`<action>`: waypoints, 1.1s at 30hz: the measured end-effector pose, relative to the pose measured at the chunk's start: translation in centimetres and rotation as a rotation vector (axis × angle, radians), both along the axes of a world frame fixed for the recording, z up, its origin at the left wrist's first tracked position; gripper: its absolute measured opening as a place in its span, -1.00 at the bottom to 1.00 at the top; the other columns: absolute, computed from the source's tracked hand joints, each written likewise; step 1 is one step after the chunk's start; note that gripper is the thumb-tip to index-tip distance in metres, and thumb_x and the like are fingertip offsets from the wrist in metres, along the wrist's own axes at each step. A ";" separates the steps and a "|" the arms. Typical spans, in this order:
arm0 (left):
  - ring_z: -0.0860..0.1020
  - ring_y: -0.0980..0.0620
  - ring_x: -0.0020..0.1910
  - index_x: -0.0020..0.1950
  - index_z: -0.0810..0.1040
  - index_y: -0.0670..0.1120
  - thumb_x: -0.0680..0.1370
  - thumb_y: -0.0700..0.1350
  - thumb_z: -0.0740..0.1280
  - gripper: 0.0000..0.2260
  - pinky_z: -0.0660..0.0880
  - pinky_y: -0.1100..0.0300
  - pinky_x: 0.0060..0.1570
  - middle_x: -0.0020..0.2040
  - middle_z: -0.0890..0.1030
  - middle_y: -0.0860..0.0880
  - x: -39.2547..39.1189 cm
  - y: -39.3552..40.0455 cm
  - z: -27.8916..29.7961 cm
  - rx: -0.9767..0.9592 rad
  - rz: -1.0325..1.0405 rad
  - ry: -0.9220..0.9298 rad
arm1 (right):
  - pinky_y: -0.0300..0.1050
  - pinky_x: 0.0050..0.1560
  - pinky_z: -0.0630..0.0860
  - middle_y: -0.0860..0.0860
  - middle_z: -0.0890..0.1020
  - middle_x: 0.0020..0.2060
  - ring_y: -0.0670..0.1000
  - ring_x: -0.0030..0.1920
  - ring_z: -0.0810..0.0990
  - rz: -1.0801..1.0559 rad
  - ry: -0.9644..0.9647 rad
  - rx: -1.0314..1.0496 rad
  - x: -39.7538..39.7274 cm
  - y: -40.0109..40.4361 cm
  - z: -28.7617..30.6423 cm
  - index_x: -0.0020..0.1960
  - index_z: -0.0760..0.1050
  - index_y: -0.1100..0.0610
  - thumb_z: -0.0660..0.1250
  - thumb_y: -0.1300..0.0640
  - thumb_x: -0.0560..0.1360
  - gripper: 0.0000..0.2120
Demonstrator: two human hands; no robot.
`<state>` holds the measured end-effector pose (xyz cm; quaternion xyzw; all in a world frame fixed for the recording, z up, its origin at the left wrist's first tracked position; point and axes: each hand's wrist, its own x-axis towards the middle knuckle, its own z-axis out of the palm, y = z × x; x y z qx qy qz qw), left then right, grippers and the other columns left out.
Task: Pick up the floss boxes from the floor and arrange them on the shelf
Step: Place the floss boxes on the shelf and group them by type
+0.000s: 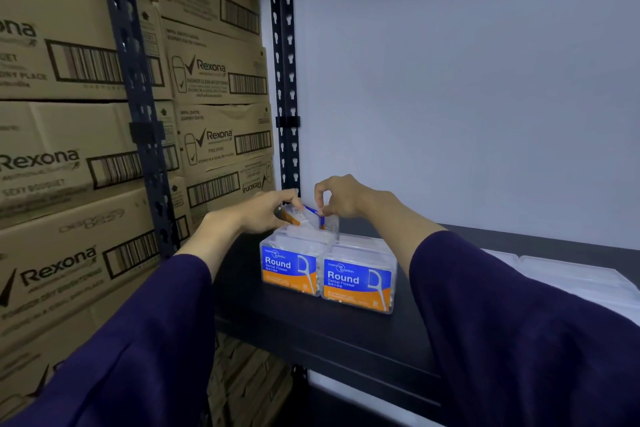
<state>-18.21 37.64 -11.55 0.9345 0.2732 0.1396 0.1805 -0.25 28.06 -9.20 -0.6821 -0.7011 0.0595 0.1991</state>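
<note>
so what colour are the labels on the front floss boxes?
Blue over orange, white text, on the front floss boxes; head view.

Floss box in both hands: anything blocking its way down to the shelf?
The tilted floss box is held by both hands over the back-left corner. Nothing visible blocks it; the two front boxes stand ahead of that spot.

The floss boxes point(290, 269) are clear plastic with blue-and-orange labels lettered in white. The shelf point(346, 333) is black, its slotted upright point(284, 73) dark navy, the sleeves point(519, 322) deep purple. Tan Rexona cartons point(69, 156) carry black barcodes.
</note>
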 end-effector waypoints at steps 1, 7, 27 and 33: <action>0.60 -0.03 0.04 -0.04 0.50 0.21 0.39 0.09 0.45 -0.80 0.51 -0.14 0.13 0.06 0.61 0.01 0.0 0.1 0.0 0.000 0.010 -0.005 | -0.12 -0.06 0.41 0.16 0.51 0.19 0.05 -0.03 0.46 -0.018 -0.027 -0.002 0.1 0.0 0.1 -0.08 0.46 0.12 0.40 0.21 0.49 -0.89; 0.55 0.00 0.10 0.08 0.49 0.23 0.50 -0.06 0.41 -0.75 0.49 0.00 0.17 0.09 0.58 0.01 -0.3 -0.2 -0.1 0.005 0.096 -0.023 | -0.09 0.10 0.48 0.10 0.40 0.30 0.10 0.22 0.46 -0.133 -0.134 -0.117 2.4 -2.4 0.7 0.31 0.40 0.08 0.41 0.04 0.48 -0.55; 0.50 0.02 0.11 0.23 0.53 0.01 0.50 -0.15 0.42 -0.69 0.39 0.13 0.20 0.14 0.51 -0.06 -1.4 -7.6 3.6 0.131 0.204 -0.472 | -0.21 0.15 0.43 0.02 0.60 0.04 -0.01 0.13 0.56 -0.022 0.362 0.155 3.9 -10.7 1.8 0.28 0.50 0.12 0.33 0.11 0.54 -0.69; 0.59 0.08 0.09 0.27 0.54 -0.07 0.50 -0.11 0.40 -0.67 0.59 0.18 0.00 0.17 0.60 -0.04 -0.6 -11.7 5.6 -0.276 0.055 -0.683 | -0.11 0.20 0.50 0.05 0.59 0.14 -0.02 0.16 0.56 0.132 0.697 0.173 2.3 -12.1 2.9 0.35 0.43 0.15 0.41 0.07 0.49 -0.54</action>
